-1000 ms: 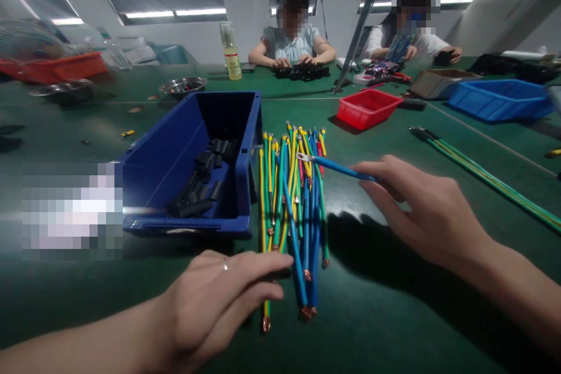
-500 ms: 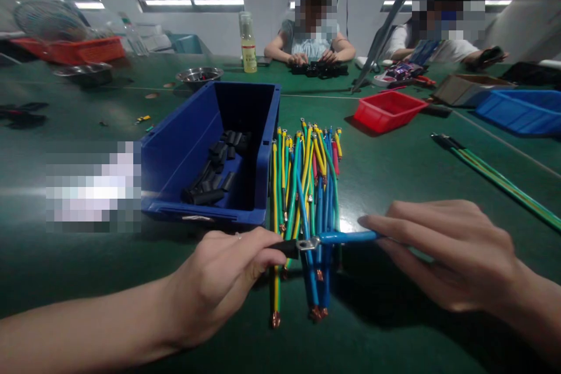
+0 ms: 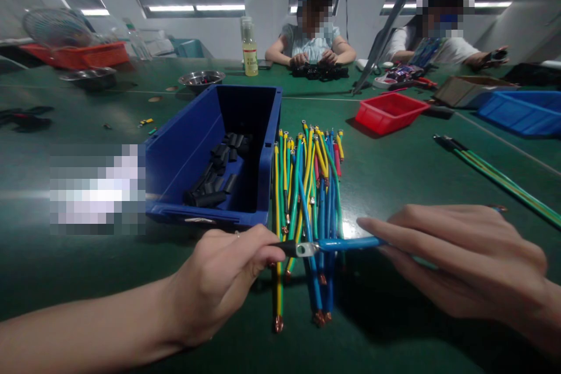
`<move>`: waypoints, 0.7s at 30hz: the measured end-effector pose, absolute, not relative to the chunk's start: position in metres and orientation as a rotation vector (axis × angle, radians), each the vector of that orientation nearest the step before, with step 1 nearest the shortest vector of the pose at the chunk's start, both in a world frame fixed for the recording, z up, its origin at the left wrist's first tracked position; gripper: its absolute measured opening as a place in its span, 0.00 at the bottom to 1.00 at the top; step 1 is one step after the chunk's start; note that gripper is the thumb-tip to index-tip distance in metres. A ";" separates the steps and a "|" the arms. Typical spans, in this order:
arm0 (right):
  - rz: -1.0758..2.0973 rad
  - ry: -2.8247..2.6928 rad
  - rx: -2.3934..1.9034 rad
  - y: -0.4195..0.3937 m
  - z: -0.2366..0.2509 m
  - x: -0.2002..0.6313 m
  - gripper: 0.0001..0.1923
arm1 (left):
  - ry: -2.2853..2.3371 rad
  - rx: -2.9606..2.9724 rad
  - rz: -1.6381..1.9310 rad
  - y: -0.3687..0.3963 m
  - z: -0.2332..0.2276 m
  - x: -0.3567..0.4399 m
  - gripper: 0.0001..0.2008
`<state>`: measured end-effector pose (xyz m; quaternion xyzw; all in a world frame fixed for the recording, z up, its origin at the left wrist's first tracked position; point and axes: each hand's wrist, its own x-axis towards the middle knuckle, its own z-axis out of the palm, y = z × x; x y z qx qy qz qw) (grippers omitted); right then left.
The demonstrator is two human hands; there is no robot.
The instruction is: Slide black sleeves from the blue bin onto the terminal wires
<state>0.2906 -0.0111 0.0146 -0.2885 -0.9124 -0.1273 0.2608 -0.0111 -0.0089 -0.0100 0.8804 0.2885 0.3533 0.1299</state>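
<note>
Head view: blue wire [image 3: 350, 242] pinched between right fingers [image 3: 372, 227]

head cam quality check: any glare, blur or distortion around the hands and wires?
Head view: ceiling strip lights blow out; a glare patch on the green table beside the wire bundle; both hands cast dark shadows; wide-angle stretch enlarges the left hand and right hand; blue wire sharp, far background soft.

Assembly workshop: parts bins [image 3: 210, 146], wire bundles [image 3: 307, 198].
</note>
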 end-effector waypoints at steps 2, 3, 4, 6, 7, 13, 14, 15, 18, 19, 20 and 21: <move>-0.362 -2.481 -0.758 -0.013 0.015 0.287 0.16 | 0.817 2.567 1.004 -0.010 -0.010 -0.011 0.15; -0.375 -2.486 -0.754 -0.013 0.015 0.285 0.16 | 0.807 2.571 1.001 -0.010 -0.010 -0.011 0.16; -0.392 -2.490 -0.757 -0.014 0.014 0.283 0.16 | 0.798 2.575 1.003 -0.010 -0.009 -0.011 0.16; -0.418 -2.500 -0.746 -0.015 0.013 0.283 0.17 | 0.808 2.588 1.008 -0.011 -0.007 -0.009 0.16; -0.427 -2.509 -0.743 -0.015 0.012 0.283 0.18 | 0.824 2.593 1.008 -0.011 -0.006 -0.009 0.16; -0.466 -2.502 -0.783 -0.015 0.013 0.286 0.19 | 0.811 2.494 0.928 -0.012 -0.002 -0.009 0.12; -0.462 -2.499 -0.785 -0.014 0.013 0.286 0.19 | 0.803 2.476 0.916 -0.012 -0.003 -0.010 0.13; -0.456 -2.501 -0.787 -0.013 0.013 0.286 0.18 | 0.803 2.464 0.914 -0.012 -0.004 -0.010 0.14; -0.445 -2.515 -0.768 -0.012 0.011 0.286 0.17 | 0.829 2.477 0.976 -0.012 -0.005 -0.010 0.13; -0.442 -2.527 -0.761 -0.012 0.010 0.286 0.17 | 0.846 2.485 1.002 -0.012 -0.004 -0.010 0.12; -0.441 -2.534 -0.756 -0.013 0.009 0.286 0.18 | 0.864 2.489 1.023 -0.012 -0.003 -0.009 0.11; -0.438 -2.536 -0.764 -0.014 0.007 0.286 0.19 | 0.882 2.489 1.042 -0.013 -0.002 -0.008 0.11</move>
